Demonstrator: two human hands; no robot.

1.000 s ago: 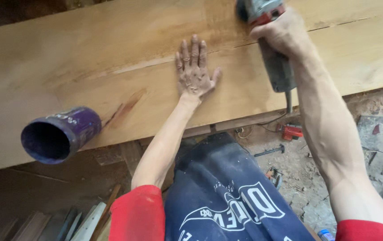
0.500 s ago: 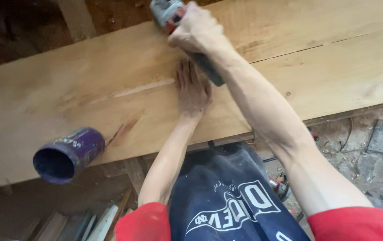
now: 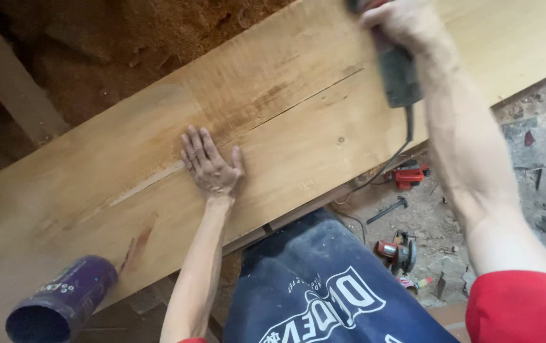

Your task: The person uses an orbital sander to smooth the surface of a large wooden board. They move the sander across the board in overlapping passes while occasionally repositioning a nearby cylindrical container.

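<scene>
Left hand lies flat, fingers spread on the board; right hand grips the sander. Beyond the fingertips a darker patch shows; the rest looks pale and smooth.

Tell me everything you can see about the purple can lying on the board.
The purple can lies on its side at the lower left, on the near edge of the wide wooden board. It looks like a dark purple cylinder with pale printing and paint smears on its wall. Its open mouth faces the lower left and looks dark inside. Neither hand touches it; the left hand lies flat on the board, further right.
</scene>
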